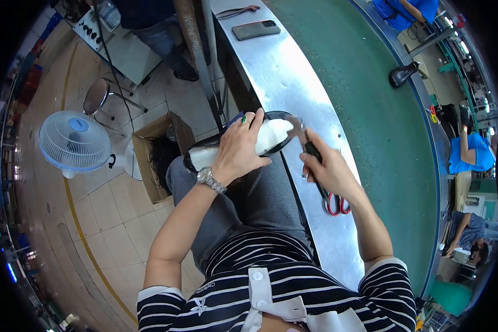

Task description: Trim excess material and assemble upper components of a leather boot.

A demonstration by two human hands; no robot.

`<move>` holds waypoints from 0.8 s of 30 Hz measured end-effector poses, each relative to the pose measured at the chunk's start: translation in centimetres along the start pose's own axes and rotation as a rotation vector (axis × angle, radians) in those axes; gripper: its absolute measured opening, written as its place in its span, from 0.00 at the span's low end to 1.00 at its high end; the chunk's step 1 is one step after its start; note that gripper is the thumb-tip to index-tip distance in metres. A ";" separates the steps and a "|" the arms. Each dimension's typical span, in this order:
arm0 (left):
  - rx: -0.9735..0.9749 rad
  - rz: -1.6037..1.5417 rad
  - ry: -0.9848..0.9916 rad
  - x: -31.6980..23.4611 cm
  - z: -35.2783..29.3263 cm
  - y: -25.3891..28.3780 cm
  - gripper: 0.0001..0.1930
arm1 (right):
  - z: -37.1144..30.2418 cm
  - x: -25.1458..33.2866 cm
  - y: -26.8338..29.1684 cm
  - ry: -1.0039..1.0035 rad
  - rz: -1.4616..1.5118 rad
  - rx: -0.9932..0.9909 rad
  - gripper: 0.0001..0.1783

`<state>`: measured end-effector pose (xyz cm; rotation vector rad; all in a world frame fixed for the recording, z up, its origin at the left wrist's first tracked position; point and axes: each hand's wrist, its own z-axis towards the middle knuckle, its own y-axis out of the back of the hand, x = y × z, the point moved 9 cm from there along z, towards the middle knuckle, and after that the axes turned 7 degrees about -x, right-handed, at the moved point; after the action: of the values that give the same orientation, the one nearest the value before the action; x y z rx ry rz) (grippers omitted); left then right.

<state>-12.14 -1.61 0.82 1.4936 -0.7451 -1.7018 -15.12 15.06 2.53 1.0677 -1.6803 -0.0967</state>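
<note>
A shoe lies across my lap at the bench edge, its white underside up and a black upper wrapped around the rim. My left hand presses over its middle, fingers curled around it, with a green-stoned ring and a wristwatch showing. My right hand is closed around the dark handle of a hand tool. The tool's dull metal head meets the far right end of the shoe; its exact kind is unclear. Red-handled scissors lie on the metal bench beneath my right wrist.
The narrow metal bench carries a phone and a strap-like item. Beyond it runs a green conveyor belt, with a black shoe past its edge. Left are a cardboard box, a fan and a stool. Co-workers are nearby.
</note>
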 end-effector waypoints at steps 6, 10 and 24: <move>-0.224 0.202 -0.185 -1.9 -1.5 0.6 0.45 | 1.9 6.2 3.8 0.437 0.370 -0.462 0.31; -0.342 0.179 -0.123 -1.6 -2.9 0.5 0.44 | 4.6 4.3 -1.5 0.446 -0.613 -0.181 0.31; -0.431 0.198 -0.114 -1.6 -4.1 0.6 0.37 | 2.5 6.8 -1.5 0.410 -0.350 -0.148 0.37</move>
<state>-7.95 -0.49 1.58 1.0025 -0.5207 -1.6755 -16.31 8.45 5.64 1.1697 -1.0949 -0.2096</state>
